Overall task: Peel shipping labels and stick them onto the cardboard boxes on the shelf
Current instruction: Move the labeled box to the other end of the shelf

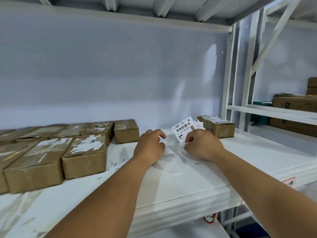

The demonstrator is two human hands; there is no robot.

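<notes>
My right hand (202, 146) pinches the lower edge of a white shipping label (184, 129) with a barcode, which stands tilted up off the white shelf (188, 182). Behind it lie more label sheets (199, 123). My left hand (150, 146) rests on the shelf just left of the label with its fingers curled; what its fingertips hold is hidden. Several brown cardboard boxes (84, 157) lie in rows at the left, some bearing torn white label remains. One box (217, 126) with a label on top stands at the right rear.
A small single box (126, 131) stands at the end of the back row, close to my left hand. A white upright post (229, 79) bounds the shelf on the right. Beyond it, another shelf carries larger boxes (295, 103). Paper scraps litter the shelf surface.
</notes>
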